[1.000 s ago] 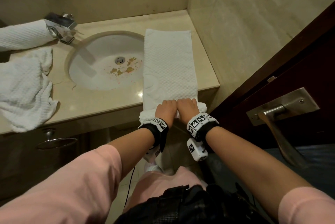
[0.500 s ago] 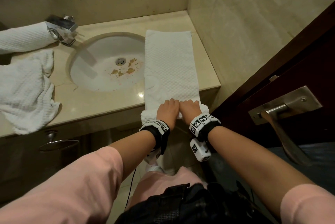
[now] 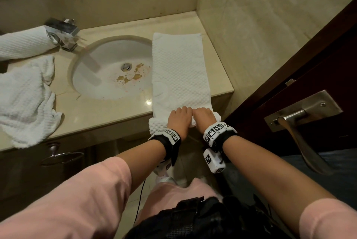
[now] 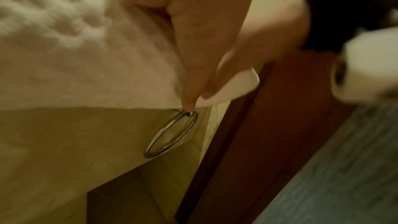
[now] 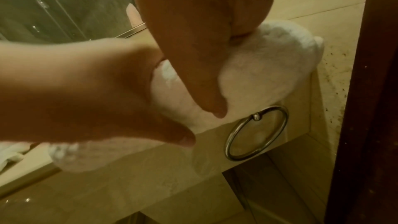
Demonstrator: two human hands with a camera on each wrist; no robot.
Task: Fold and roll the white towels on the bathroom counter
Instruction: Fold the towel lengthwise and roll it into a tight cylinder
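Two hands meet at the counter's (image 3: 108,115) front edge, right of the sink (image 3: 108,68). Left hand (image 3: 178,120) and right hand (image 3: 204,118), side by side, each grasp with curled fingers the rolled near end of the folded towel (image 3: 179,68), whose flat remainder extends toward the wall. A crumpled towel (image 3: 25,99) and a rolled towel (image 3: 23,43) lie left of the sink.

Dim warm light; wrist views blurred, perhaps from motion.
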